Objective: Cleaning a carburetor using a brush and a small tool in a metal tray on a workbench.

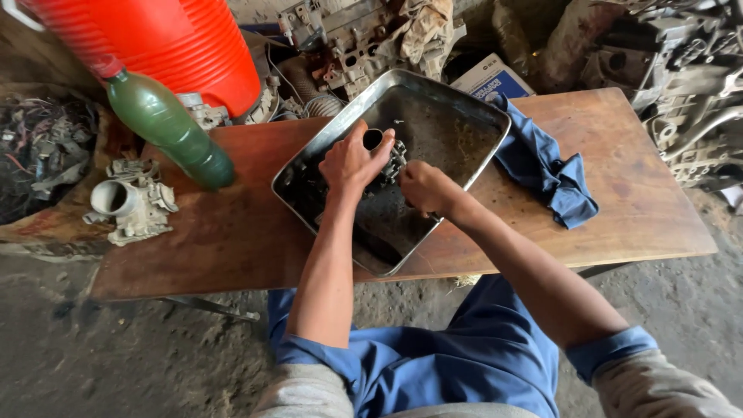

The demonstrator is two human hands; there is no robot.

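Note:
A dirty metal tray (480, 112) lies tilted on a low wooden table (642, 201), with dark liquid and grime inside. My left hand (350, 162) grips a small greasy carburettor part (385, 151) with a round bore, held over the tray. My right hand (424, 188) is closed just to its right, fingers against the same part; whatever it holds is hidden by the fingers.
A green plastic bottle (174, 131) leans at the table's left end. A second carburettor body (131, 205) sits beside it. A blue rag (546, 170) lies right of the tray. A red ribbed drum (166, 42) and engine scrap (681, 85) stand behind.

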